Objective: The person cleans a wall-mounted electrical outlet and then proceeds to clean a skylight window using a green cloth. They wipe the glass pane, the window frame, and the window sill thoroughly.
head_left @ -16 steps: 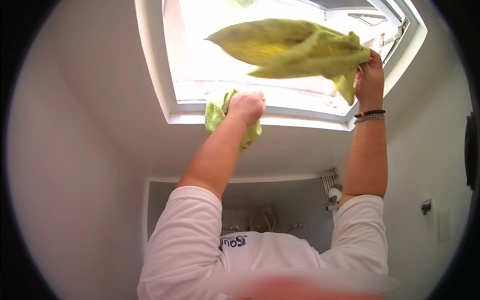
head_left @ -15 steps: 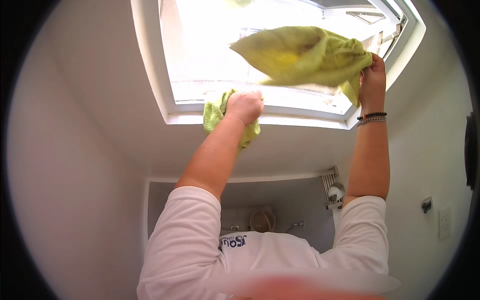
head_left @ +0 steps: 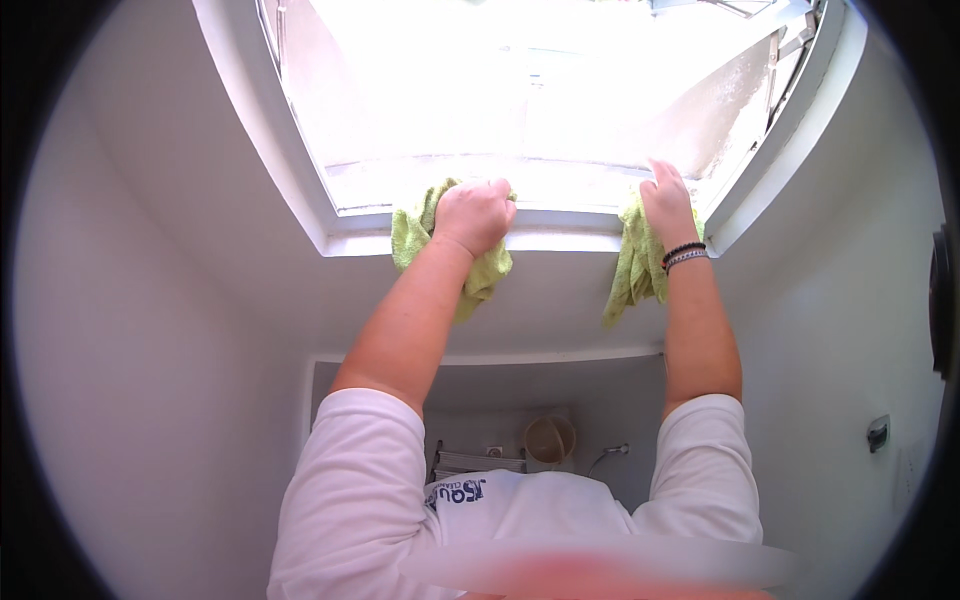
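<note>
My left hand (head_left: 474, 214) is a closed fist around a light green cloth (head_left: 410, 235), a terry one that bunches against the lower window frame (head_left: 565, 219) and hangs below it. At the right end of the same ledge, my right hand (head_left: 667, 205) rests over a second green cloth (head_left: 632, 272). Its fingers point up toward the glass, at least partly stretched out and apart. That cloth drapes down the wall under the hand and wrist; the palm side is hidden. Dark and silver bracelets (head_left: 685, 254) circle the right wrist.
The bright window (head_left: 480, 100) has metal hinge arms (head_left: 790, 50) at its right. Light walls stand close on both sides. Behind me are a round beige bucket (head_left: 550, 440), a metal rack (head_left: 478, 463) and a hand shower (head_left: 612, 450). A metal fixture (head_left: 878, 434) sits on the right wall.
My right hand has come down and left from the window's right side, bringing its spread, swinging cloth onto the ledge. The left hand stays near the same spot, gripping its cloth.
</note>
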Action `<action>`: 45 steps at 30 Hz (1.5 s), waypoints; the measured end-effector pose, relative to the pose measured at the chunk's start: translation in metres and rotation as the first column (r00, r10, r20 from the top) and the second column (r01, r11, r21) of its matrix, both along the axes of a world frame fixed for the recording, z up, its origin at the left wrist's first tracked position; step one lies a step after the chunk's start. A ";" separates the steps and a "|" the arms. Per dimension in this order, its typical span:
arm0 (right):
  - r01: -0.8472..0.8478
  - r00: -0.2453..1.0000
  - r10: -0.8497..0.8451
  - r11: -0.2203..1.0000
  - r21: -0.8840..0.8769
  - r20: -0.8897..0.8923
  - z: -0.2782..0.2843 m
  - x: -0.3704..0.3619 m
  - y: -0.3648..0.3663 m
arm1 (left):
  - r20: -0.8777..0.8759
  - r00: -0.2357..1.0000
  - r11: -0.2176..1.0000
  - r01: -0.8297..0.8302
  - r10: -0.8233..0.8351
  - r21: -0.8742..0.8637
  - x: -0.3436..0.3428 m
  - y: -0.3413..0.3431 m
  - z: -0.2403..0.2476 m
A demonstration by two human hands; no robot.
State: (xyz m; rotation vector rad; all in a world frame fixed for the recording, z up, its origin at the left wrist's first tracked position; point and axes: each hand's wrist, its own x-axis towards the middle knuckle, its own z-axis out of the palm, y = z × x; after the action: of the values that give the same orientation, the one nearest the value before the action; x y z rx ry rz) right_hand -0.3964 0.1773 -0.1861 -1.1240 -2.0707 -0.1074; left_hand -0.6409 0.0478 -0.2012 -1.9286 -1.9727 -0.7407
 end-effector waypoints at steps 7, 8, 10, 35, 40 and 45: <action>0.043 0.996 -0.028 0.984 -0.175 0.088 0.006 -0.050 -0.005 | -0.068 0.998 0.990 0.014 -0.005 0.140 -0.002 0.002 -0.005; -0.097 0.982 0.077 0.989 -0.114 -0.174 0.004 -0.044 -0.008 | -0.079 0.997 0.992 0.004 0.006 0.125 0.001 0.002 -0.004; -0.123 0.898 0.201 0.969 0.216 -0.391 -0.002 -0.027 -0.021 | -0.059 0.998 0.987 -0.005 0.015 0.162 0.000 0.001 -0.009; 0.198 0.979 -0.180 0.954 0.227 -0.098 -0.048 0.000 -0.035 | -0.033 0.992 0.954 -0.129 0.125 -0.270 -0.094 -0.062 0.022; 0.218 0.974 -0.200 0.952 0.217 -0.101 -0.049 -0.004 -0.038 | 0.506 0.831 0.973 -0.206 0.232 -0.109 -0.089 -0.074 0.030; 0.266 0.963 -0.258 0.955 0.128 -0.079 -0.050 -0.002 -0.031 | 0.954 0.197 0.970 -0.047 -0.227 0.240 -0.085 -0.111 0.052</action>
State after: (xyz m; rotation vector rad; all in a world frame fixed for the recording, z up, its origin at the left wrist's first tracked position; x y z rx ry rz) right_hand -0.3984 0.1462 -0.2360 -1.2944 -1.8212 -0.3360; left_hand -0.7258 -0.0629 -0.1489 -1.4298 -2.0839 -2.6729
